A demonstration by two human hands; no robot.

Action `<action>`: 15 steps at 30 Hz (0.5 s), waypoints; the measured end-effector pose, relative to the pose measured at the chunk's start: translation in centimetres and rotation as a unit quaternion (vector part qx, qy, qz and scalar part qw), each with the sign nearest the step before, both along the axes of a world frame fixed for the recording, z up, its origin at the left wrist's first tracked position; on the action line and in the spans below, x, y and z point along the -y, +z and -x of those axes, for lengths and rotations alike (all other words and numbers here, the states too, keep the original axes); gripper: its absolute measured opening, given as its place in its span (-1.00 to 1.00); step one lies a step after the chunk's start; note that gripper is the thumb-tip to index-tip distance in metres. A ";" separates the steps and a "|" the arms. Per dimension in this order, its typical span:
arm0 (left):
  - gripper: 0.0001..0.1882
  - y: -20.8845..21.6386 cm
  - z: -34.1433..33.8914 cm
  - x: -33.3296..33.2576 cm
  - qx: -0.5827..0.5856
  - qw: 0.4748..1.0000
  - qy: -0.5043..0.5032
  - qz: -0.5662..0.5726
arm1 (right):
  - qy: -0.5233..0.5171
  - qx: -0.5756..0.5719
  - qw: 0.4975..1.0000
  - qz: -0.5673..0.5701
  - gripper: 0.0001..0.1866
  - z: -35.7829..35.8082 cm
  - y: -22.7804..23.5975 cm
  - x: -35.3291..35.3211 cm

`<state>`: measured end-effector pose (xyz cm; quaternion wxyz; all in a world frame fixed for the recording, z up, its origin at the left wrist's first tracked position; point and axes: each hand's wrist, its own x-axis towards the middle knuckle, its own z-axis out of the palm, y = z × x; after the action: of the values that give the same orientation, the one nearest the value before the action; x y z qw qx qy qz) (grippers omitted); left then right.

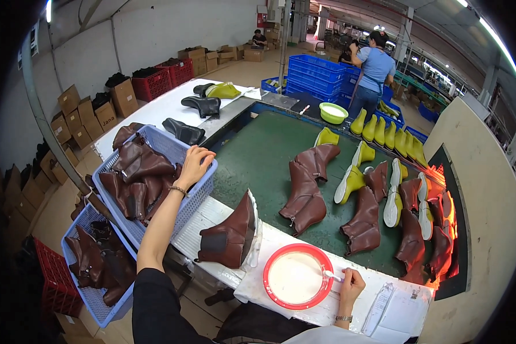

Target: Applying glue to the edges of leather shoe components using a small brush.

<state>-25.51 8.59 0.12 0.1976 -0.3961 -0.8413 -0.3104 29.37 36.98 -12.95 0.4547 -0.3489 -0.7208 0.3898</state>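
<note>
My left hand (195, 167) lies over the corner of a blue plastic basket (203, 192), fingers extended and slightly apart at the rim. Brown leather ankle boots (143, 163) are piled in that basket; what the fingertips touch is hard to make out. My right hand (350, 285) pinches a small white-handled brush (333, 276), its tip over the rim of a red bowl (268, 286) of white liquid (294, 277). Between the hands, a brown boot (226, 232) with a dark side panel rests on the white tabletop, its pale sole toward the right.
A green conveyor belt (252, 155) carries brown boot uppers (304, 195) and yellow-green shoe pieces (350, 182) toward a glowing heater opening (446, 218). A second blue basket (112, 312) of boots stands lower left. Beyond the belt are a green bowl (333, 113), stacked crates (312, 74) and a standing person (374, 74).
</note>
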 end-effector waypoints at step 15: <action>-0.73 0.4 0.1 -0.2 0.012 1.000 -0.015 0.007 | -0.001 -0.002 1.000 0.025 -0.78 -0.4 -0.4 0.1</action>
<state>-25.64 8.81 0.57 0.1802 -0.4060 -0.8399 -0.3118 29.74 36.83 -13.33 0.4473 -0.3603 -0.7097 0.4080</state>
